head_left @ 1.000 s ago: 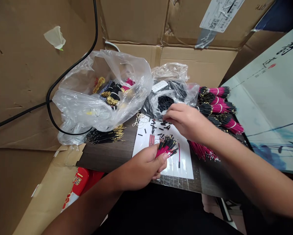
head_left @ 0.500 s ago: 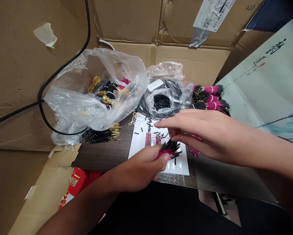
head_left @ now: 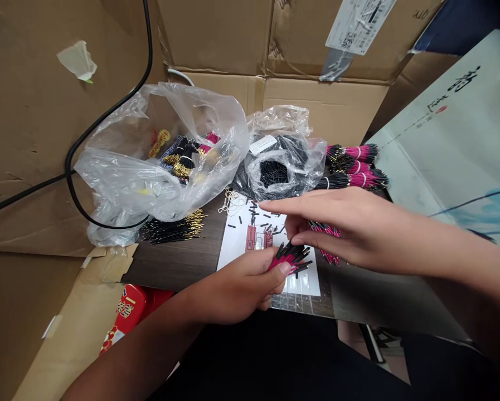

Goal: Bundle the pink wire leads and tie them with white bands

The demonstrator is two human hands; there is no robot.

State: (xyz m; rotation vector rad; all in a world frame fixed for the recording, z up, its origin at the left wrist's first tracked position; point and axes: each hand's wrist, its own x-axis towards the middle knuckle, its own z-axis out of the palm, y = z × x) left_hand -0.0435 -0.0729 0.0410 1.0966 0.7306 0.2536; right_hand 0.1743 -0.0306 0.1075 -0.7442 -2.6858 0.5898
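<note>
Left hand (head_left: 253, 281): was closed round a bunch of pink wires (head_left: 287, 260) with black tips (head_left: 294, 250).
Right hand (head_left: 350, 225): was half-open, forefinger extended, thumb at those tips; I couldn't tell whether it pinched one.
Tabletop (head_left: 170, 262): was dark, with a white sheet (head_left: 229, 255) beneath the hands and short black tubes (head_left: 232, 226) scattered beyond them.
Room: cardboard (head_left: 216, 44) stood beyond both hands, a painted panel (head_left: 437, 133) to their right.

Left fingers (head_left: 279, 287) partly hide the pink bundle (head_left: 290, 258)
</note>
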